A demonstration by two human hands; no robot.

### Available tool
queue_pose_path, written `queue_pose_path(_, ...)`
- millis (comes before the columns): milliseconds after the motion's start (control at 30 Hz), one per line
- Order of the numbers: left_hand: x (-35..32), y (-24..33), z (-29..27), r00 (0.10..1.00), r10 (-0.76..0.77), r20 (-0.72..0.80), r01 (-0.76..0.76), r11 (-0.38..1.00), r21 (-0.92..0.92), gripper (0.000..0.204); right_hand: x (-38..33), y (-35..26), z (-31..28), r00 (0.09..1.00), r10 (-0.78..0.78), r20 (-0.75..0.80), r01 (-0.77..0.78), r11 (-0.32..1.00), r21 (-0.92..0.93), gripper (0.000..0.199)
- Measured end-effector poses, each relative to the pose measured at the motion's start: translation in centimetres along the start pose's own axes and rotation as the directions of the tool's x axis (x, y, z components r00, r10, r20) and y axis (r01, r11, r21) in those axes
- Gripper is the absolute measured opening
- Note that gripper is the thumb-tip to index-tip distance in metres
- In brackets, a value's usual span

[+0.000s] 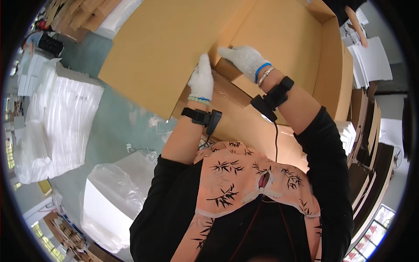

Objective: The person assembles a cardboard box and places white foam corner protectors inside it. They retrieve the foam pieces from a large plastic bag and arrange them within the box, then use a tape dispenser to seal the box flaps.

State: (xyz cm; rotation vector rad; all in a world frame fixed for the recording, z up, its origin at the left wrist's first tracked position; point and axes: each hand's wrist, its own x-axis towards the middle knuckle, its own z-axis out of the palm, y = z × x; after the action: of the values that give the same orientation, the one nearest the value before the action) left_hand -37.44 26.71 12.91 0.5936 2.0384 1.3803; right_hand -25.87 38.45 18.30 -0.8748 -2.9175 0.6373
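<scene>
The large brown cardboard carton (332,65), open at the top, lies in front of the person, toward the upper right of the view. Its wide, flat brown flap (161,48) extends from the carton toward the left, above the grey-green floor (109,109).

The left hand (201,79), in a white knitted glove, is positioned at the near right edge of the flap, fingers together and directed away from the body. Whether it grasps the edge or only rests against it cannot be told. The right hand (245,61), in a matching glove, is located at the near left corner of the carton, fingers directed left toward the fold; its grip cannot be told either. The two hands are near each other but apart.

A black strapped device is fitted to each wrist: the left unit (204,117) below a pale green bead bracelet (199,100), the right unit (273,98) below a silver bangle (265,77).

On the left stands a tall white stack in plastic wrap (65,122). Nearer the person sits a white block under clear plastic film (113,187). At the upper right, a co-worker's bare forearm (356,27) reaches down to flat white sheets (371,61).
</scene>
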Motion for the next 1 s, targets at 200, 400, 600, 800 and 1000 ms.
queue_pose_path(200,-0.8,-1.8,2.1,0.984,0.155,0.087,-0.067,0.777,-0.626,0.037,1.4,1.3,3.9,0.951,0.141,0.274,-0.287,0.729,0.622,0.052)
queue_pose_path(400,-1.0,-1.6,1.7,0.996,0.083,-0.035,-0.090,0.871,-0.483,0.040,0.0,5.2,5.0,0.932,0.169,0.320,-0.358,0.562,0.745,0.046)
queue_pose_path(600,-0.9,-1.6,1.8,0.992,0.085,-0.095,-0.113,0.928,-0.355,0.040,-0.9,0.3,1.8,0.925,0.256,0.282,-0.381,0.624,0.682,0.042)
queue_pose_path(800,-0.7,-1.3,2.1,0.987,0.120,-0.105,-0.150,0.918,-0.368,0.034,0.7,-0.9,1.6,0.963,0.122,0.242,-0.190,0.941,0.280,0.047)
queue_pose_path(1000,-0.2,-3.1,2.2,0.941,0.312,-0.127,-0.335,0.912,-0.237,0.033,2.4,-3.3,0.1,0.791,0.515,0.331,-0.612,0.667,0.425,0.037)
